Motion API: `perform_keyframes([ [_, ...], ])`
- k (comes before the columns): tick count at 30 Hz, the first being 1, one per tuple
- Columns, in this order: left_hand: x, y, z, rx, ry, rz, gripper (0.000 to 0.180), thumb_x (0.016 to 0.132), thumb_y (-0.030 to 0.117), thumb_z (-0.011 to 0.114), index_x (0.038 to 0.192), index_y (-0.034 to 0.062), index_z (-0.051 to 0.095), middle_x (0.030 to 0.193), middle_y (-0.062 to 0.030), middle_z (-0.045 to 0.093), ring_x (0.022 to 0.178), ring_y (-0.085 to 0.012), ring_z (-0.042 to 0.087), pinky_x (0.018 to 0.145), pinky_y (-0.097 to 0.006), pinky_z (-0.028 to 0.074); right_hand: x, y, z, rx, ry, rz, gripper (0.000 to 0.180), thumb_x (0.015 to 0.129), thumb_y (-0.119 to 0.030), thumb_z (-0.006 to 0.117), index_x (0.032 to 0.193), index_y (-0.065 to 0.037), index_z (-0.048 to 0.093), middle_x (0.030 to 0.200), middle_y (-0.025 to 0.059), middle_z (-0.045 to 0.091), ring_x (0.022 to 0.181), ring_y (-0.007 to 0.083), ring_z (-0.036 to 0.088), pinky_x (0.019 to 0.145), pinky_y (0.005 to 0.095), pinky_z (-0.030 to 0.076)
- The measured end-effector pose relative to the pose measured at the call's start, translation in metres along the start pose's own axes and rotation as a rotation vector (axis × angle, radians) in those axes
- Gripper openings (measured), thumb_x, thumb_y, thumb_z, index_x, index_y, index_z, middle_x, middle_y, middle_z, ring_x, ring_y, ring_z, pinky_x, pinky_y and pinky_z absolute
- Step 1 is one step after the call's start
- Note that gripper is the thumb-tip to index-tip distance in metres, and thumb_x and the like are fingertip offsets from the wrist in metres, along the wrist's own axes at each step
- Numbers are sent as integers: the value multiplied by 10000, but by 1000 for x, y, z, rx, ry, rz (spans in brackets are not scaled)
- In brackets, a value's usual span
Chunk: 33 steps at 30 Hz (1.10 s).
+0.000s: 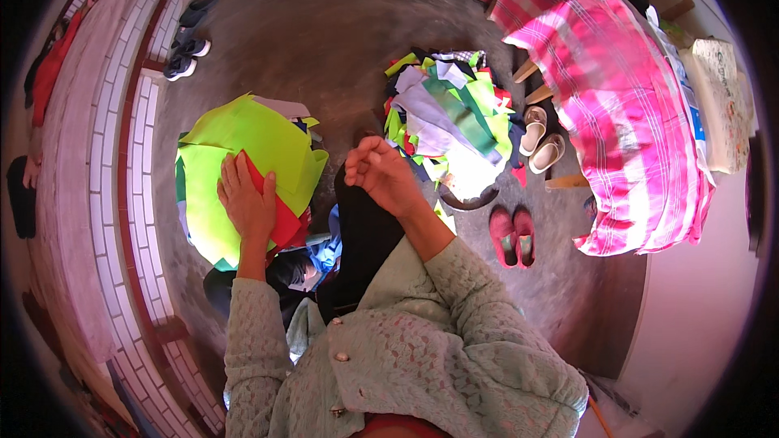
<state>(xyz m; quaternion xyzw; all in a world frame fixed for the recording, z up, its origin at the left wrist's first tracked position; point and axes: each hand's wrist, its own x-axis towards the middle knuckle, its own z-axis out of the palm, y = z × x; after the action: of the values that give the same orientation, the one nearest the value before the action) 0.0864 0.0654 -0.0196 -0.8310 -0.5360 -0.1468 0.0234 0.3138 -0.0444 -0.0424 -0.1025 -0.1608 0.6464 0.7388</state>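
Observation:
My left hand (247,199) lies flat with its fingers stretched out, pressing on a red cloth piece (280,209) and the large yellow-green cloth (215,186) beside it. These top a pile of fabric pieces to the left; grey and dark green edges show beneath. Held up above my dark-trousered knee (369,231) is my right hand (381,172), its fingers curled in toward the palm. I see nothing in it. Just beyond it on the right stands a heap of mixed cloth scraps (442,113) in grey, green, yellow-green and red, brightly lit at its near end.
Maroon slip-on shoes (513,237) and beige shoes (542,142) are on the floor at right. A table under a pink checked cloth (617,113) stands beyond them, its wooden legs showing. More dark shoes (187,57) lie by the white-brick ledge (105,170) at left.

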Motion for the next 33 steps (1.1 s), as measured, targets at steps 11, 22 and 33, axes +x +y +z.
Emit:
perform_keyframes([
  [11, 1, 0, 1, -2, -2, 8, 605, 879, 362, 526, 1370, 58, 344, 1424, -172, 327, 1336, -322, 275, 1086, -465, 180, -44, -38, -150, -254, 842, -78, 189, 888, -152, 542, 1042, -45, 530, 926, 107, 629, 830, 229, 627, 699, 341, 524],
  [22, 5, 5, -2, -15, -46, 24, 591, 883, 325, 503, 1374, 44, 327, 1429, -179, 311, 1339, -327, 265, 1095, -462, 157, -174, -10, -272, -420, 1320, 104, 219, 852, -125, 547, 1058, -52, 533, 794, 126, 609, 661, 201, 610, 548, 318, 495],
  [33, 8, 7, -1, 12, -65, 23, 600, 898, 380, 455, 1376, 42, 326, 1421, -201, 315, 1329, -343, 277, 1093, -457, 167, -134, -22, -281, -512, 1223, 142, 118, 860, -126, 552, 962, -67, 545, 765, 56, 615, 631, 144, 591, 574, 282, 491],
])
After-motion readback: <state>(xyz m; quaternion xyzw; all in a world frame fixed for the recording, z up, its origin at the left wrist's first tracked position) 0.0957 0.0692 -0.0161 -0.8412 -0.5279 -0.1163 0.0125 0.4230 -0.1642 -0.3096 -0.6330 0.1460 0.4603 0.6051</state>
